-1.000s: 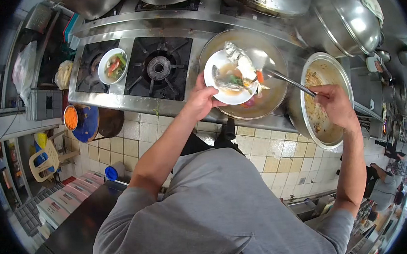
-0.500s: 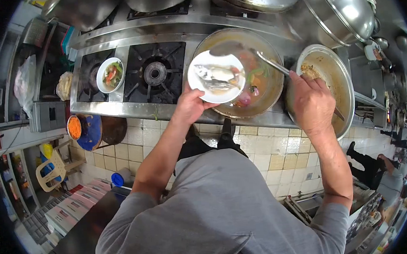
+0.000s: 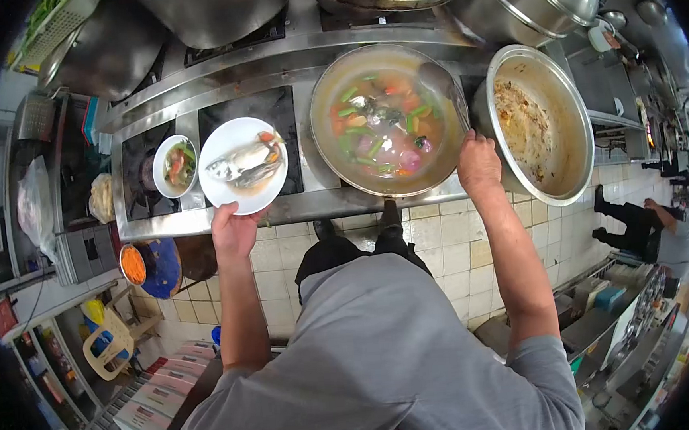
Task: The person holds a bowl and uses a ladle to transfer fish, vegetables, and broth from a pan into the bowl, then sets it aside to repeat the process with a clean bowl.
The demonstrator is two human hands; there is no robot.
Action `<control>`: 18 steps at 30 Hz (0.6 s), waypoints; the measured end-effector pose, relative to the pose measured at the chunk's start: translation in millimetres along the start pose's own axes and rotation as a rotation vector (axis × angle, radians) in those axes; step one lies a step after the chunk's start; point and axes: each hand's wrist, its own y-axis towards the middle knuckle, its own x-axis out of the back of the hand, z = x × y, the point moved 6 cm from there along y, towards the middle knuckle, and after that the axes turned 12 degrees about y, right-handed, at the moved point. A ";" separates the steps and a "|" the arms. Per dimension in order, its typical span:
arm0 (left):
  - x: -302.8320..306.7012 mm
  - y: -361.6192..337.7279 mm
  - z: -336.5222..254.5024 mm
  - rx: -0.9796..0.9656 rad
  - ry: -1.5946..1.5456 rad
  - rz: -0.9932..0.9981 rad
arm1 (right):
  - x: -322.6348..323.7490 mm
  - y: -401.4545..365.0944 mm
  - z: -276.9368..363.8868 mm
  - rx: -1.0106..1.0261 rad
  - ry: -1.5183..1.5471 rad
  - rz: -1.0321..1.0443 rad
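Note:
My left hand (image 3: 236,229) grips the near rim of a white plate (image 3: 227,132), thumb on top, held over the stove beside the burner. On the plate lie pieces of fish (image 3: 247,164) with a bit of orange vegetable. In my right hand (image 3: 480,160) is the handle of a ladle (image 3: 436,81), its bowl at the right side of a wide pot (image 3: 321,129). Inside that pot is a steaming soup (image 3: 391,144) with green beans, tomato, pink onion-like chunks and fish. A small white bowl (image 3: 159,166) of vegetables in broth stands left of the plate.
A big metal pot (image 3: 575,147) with brownish residue stands to the right. Large pots (image 3: 214,12) line the back. Orange shreds fill a bowl (image 3: 132,264) on a blue-topped stool at lower left. Another person (image 3: 641,226) is at the far right.
My left hand has carried the plate of fish left, away from over the soup pot. My right hand has moved left and down, and the ladle now sits at the pot's right side.

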 end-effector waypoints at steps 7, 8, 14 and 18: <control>24.1 -0.3 -23.8 0.048 -0.006 0.035 | -38.4 -19.5 26.7 -0.079 0.200 0.261; 24.9 1.5 -25.0 0.052 -0.006 0.039 | -31.2 -19.1 37.0 -0.075 0.271 0.227; 20.4 2.5 -26.7 0.077 0.030 0.075 | -18.6 -5.9 57.1 0.235 0.338 0.269; 2.9 -6.8 -24.7 0.070 0.001 0.062 | -2.7 -14.5 22.6 -0.352 1.661 0.738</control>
